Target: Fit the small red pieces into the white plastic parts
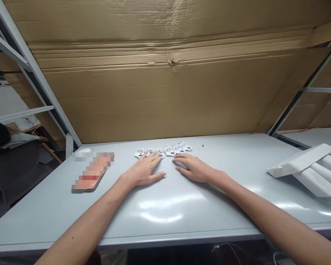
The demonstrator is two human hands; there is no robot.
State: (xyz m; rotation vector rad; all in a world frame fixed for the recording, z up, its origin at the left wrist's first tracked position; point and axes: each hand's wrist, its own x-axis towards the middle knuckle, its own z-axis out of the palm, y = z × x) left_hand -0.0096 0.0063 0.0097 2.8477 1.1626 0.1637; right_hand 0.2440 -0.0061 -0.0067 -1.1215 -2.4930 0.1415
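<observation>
1. The left grip [143,170] is lying wide open and palm down on the bench, its fingertips [156,155] resting on the third of the small parts without holding anything
2. The right grip [194,168] is spreading just as wide, palm down and holding nothing, its fingers [180,162] stopping just short of the row
3. Six white perforated parts [169,151] are lying in a shallow line toward the far edge of the bench [226,158], directly ahead of both grips
4. They are looking thin, light and stiff, and they may be slipping easily on the smooth top, so their outer edges are seeming the best place for a pinch
5. A pixelated flat object [93,172] is lying left of the grips, with a small white object [84,150] beyond it
6. Long white bars [316,176] are lying at the right end, while a creased cardboard sheet [171,92] is standing behind the bench, beside a grey metal frame [30,73]
</observation>
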